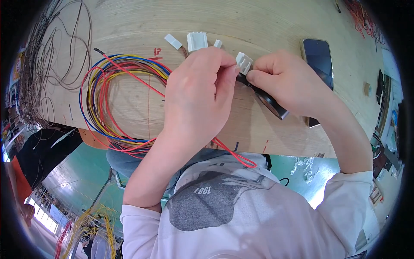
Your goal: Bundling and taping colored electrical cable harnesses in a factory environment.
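Note:
My left hand (198, 86) is closed, thumb and fingertips pinched together over the table; what lies inside the pinch is hidden. Close to its fingertips, my right hand (289, 80) has its fingers curled in on a strip of black tape. The tape roll (271, 103) shows below that hand. A white plastic connector (244, 63) sits between the two hands, beside the right fingertips. Passing behind my left hand is a coil of red, blue, yellow and brown wires (88, 97). A red wire loop (241, 159) comes out below the left wrist, over the table's near edge.
Beyond my left hand lie a wide white connector (197, 41), a small white connector (173, 42) and another small one (217, 44). A dark phone (318, 60) lies right of my right hand. Thin brown wires (32, 82) pile up at the left, red wires (364, 19) at the far right.

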### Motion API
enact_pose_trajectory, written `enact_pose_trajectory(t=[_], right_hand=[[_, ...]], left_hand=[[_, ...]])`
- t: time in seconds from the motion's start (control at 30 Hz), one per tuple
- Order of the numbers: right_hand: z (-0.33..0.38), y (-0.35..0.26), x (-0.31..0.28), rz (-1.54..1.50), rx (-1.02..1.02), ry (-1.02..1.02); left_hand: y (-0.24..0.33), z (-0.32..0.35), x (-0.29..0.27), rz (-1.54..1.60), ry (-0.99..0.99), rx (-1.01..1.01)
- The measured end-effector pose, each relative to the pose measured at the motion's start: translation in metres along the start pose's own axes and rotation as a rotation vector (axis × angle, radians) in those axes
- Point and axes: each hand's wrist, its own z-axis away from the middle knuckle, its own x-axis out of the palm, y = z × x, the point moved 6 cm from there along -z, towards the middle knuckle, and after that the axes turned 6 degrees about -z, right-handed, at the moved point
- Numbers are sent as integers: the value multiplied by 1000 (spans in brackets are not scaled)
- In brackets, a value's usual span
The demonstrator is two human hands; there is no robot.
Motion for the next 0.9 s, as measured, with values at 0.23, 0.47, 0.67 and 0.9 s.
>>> enact_pose_trajectory(t=[0.23, 0.47, 0.67, 0.9], right_hand=[[0, -1, 0, 10, -54, -13], [5, 6, -1, -107, -16, 19], [8, 10, -2, -153, -17, 47], [7, 13, -1, -173, 31, 34]], left_hand=[[1, -2, 0, -141, 33, -34], [1, -1, 4, -157, -3, -70], [4, -2, 5, -199, 6, -46], [-2, -4, 7, 30, -30, -13]])
